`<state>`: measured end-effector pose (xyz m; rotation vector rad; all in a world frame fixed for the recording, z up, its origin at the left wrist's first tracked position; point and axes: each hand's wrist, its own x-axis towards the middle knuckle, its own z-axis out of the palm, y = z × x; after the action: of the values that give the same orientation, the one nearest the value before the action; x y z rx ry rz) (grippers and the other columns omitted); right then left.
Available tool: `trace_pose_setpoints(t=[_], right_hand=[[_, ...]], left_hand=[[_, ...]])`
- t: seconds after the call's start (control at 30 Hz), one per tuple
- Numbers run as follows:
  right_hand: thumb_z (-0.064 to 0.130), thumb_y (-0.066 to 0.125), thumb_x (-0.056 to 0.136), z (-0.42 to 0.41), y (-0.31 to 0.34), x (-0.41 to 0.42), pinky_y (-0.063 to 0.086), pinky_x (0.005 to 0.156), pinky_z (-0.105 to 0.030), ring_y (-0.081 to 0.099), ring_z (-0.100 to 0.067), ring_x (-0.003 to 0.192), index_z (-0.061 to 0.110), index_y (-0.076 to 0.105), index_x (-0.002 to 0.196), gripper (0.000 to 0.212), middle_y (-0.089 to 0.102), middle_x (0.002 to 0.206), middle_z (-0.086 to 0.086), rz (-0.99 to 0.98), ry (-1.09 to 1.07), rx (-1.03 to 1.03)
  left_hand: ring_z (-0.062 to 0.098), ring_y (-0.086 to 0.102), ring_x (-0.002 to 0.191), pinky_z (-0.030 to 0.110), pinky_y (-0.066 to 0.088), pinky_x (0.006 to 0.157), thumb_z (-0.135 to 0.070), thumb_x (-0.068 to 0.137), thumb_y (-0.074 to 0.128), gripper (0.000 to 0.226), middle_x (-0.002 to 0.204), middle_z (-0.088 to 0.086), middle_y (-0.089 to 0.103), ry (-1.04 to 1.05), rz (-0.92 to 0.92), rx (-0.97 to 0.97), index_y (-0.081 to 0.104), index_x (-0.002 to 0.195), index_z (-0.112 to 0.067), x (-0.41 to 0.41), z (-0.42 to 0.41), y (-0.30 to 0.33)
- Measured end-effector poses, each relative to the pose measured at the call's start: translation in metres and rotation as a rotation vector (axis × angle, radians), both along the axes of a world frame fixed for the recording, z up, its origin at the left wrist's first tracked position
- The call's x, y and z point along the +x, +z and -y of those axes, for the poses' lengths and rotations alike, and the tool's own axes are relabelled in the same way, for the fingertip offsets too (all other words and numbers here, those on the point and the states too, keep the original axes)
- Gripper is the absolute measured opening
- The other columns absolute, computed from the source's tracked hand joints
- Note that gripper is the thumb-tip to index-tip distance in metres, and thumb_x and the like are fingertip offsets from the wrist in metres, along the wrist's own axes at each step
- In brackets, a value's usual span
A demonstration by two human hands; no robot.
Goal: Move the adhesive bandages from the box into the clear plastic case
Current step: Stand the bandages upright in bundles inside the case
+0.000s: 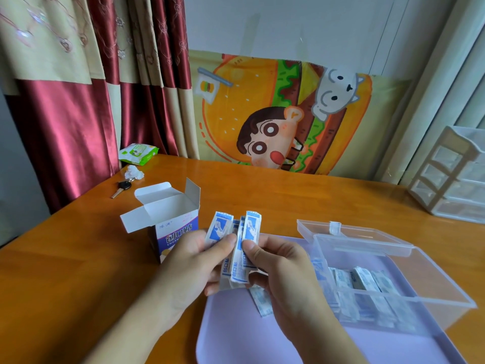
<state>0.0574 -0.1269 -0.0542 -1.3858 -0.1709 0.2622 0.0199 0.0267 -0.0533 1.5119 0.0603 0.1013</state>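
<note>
A glossy orange-brown wooden worktop (262,195) carries a smooth pale lilac plastic tray (236,334). On the tray's right sits a clear, hard-walled rectangular plastic case (393,303) with its hinged lid open, paper-wrapped bandages lying inside. Left of the tray stands a small white-and-blue cardboard box (173,232), its flaps open. Above the tray, the left hand (189,261) and right hand (278,264) pinch a fanned bunch of thin blue-and-white adhesive bandage strips (241,245) between curled fingers and thumbs. One loose strip (261,302) lies flat on the tray.
</note>
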Motion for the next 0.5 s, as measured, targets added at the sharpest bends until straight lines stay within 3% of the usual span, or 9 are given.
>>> trace_pose_setpoints(t=[0.13,0.3,0.43,0.5], right_hand=[[0.012,0.065,0.1,-0.001,0.001,-0.003,0.056,0.086,-0.063,0.072,-0.048,0.095,0.006,0.079,0.098,0.015,0.077,0.096,-0.02,0.037,-0.007,-0.017],[0.01,0.058,0.103,0.004,0.003,-0.003,0.06,0.076,-0.039,0.073,-0.031,0.083,0.002,0.078,0.099,0.022,0.077,0.099,-0.023,-0.037,0.068,0.084],[0.009,0.064,0.099,-0.001,0.006,-0.008,0.051,0.057,-0.025,0.066,-0.023,0.065,0.001,0.078,0.094,0.017,0.076,0.087,-0.023,0.022,0.037,0.076],[0.011,0.072,0.095,-0.008,0.004,-0.013,0.044,0.051,-0.021,0.058,-0.016,0.056,0.003,0.077,0.084,0.015,0.074,0.074,-0.016,0.146,-0.061,-0.041]], left_hand=[[0.015,0.064,0.063,0.025,0.039,0.045,-0.046,0.092,0.061,0.035,0.086,0.015,0.076,-0.017,0.004,0.011,0.076,0.11,-0.02,-0.001,-0.001,0.002],[0.013,0.062,0.051,0.025,0.04,0.045,-0.046,0.091,0.061,0.047,0.065,0.004,0.068,0.049,-0.023,-0.039,0.072,0.111,-0.005,0.0,0.002,0.003],[0.024,0.077,0.079,0.032,0.055,0.055,-0.065,0.083,0.066,0.047,0.086,0.009,0.078,0.094,-0.066,-0.068,0.079,0.104,-0.025,0.002,0.003,0.001],[0.023,0.077,0.07,0.036,0.058,0.054,-0.059,0.082,0.069,0.031,0.079,0.008,0.078,0.111,-0.098,-0.077,0.081,0.091,-0.032,0.004,0.009,0.0]])
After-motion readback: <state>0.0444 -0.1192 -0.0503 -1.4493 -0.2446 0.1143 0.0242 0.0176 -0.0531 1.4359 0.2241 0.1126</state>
